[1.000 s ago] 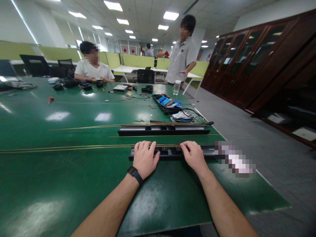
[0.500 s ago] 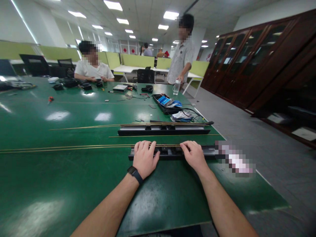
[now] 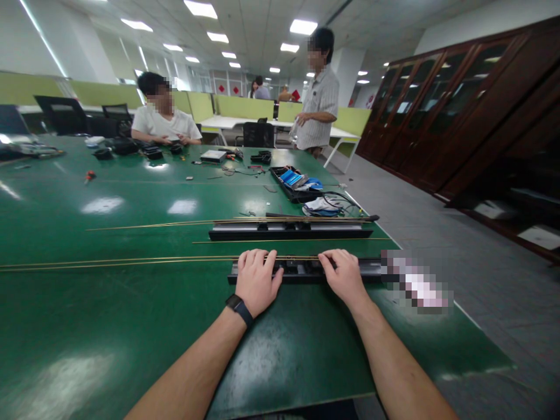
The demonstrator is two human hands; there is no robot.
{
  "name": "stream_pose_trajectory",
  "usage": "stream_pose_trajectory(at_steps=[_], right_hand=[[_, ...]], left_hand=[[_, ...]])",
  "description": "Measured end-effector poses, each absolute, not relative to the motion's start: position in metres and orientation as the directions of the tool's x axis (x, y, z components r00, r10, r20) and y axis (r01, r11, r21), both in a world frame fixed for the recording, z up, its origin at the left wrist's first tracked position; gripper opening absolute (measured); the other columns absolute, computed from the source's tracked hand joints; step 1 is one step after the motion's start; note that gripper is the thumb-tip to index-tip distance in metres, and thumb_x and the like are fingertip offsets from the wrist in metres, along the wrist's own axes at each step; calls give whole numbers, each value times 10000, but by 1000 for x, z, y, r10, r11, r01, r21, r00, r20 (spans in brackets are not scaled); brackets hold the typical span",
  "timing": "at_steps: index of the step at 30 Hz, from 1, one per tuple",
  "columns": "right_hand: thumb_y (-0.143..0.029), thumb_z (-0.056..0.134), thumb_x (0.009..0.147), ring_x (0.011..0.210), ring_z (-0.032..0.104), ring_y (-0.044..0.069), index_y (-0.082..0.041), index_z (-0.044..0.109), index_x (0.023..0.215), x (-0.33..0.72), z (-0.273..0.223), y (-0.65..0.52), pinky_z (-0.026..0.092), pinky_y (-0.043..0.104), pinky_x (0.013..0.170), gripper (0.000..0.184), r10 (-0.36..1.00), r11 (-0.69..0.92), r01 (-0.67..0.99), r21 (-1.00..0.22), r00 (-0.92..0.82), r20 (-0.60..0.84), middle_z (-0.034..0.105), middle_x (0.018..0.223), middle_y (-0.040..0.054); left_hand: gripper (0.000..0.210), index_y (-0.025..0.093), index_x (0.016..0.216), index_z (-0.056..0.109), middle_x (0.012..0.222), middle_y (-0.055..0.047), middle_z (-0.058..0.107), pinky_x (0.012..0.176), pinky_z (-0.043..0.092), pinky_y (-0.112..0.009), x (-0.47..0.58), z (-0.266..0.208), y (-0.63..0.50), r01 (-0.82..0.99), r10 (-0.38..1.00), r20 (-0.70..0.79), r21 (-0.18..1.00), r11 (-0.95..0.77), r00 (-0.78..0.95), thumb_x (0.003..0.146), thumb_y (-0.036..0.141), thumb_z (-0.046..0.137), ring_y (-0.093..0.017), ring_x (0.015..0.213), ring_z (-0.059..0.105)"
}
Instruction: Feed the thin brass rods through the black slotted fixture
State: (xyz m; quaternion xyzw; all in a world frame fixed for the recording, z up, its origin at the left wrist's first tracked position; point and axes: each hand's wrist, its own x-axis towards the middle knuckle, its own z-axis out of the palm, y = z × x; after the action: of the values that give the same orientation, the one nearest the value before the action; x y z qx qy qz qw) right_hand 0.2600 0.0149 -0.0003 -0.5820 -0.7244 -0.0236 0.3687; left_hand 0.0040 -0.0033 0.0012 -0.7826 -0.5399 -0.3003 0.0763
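A long black rail (image 3: 306, 279) with a channel along its top lies across the near part of the table. Thin brass-coloured rods (image 3: 131, 262) run along its far side and reach out to the left edge of view. My left hand (image 3: 257, 277), with a dark watch on the wrist, is laid over the rail, its fingers bent across the far side and its thumb on the near side. My right hand (image 3: 343, 274) pinches the right end of the rods between thumb and forefinger above the rail. The fingertips of both hands are partly hidden.
Beyond lies a second black rail (image 3: 291, 234) with more thin rods on it. A black tray (image 3: 286, 186) holding blue items and a pair of gloves (image 3: 322, 205) sit farther back. A blurred object (image 3: 415, 283) is at the right. Two people are across the green table (image 3: 144, 326).
Both my hands and the rods stay in place. The standing person across the table has turned and lifted the clear bottle off the table edge toward the body.
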Motion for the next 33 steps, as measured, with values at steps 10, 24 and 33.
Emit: stream_pose_trajectory(at_steps=[10, 24, 33], right_hand=[[-395, 499, 1023, 886, 626, 198, -234, 672, 891, 263, 0, 15, 354, 371, 883, 271, 831, 319, 876, -361, -76, 552, 726, 891, 26], [-406, 514, 1017, 883, 607, 200, -240, 684, 854, 264, -3, 16, 338, 367, 875, 288, 826, 308, 889, -340, -72, 560, 721, 869, 23], [-455, 558, 994, 900, 618, 212, -236, 686, 877, 261, 0, 13, 334, 385, 895, 279, 817, 304, 886, -351, -53, 574, 735, 900, 35]], left_hand=[[379, 212, 1292, 630, 1169, -121, 676, 1078, 364, -501, 3, 2, -4, 894, 799, 551, 195, -404, 241, 961, 388, 571, -295, 1158, 569], [382, 208, 1294, 625, 1165, -118, 676, 1072, 365, -497, 3, 2, -4, 895, 796, 552, 182, -407, 249, 968, 398, 565, -296, 1154, 576], [381, 214, 1295, 630, 1162, -124, 677, 1070, 369, -504, 3, 0, -2, 893, 793, 558, 187, -409, 246, 960, 388, 575, -296, 1148, 576]])
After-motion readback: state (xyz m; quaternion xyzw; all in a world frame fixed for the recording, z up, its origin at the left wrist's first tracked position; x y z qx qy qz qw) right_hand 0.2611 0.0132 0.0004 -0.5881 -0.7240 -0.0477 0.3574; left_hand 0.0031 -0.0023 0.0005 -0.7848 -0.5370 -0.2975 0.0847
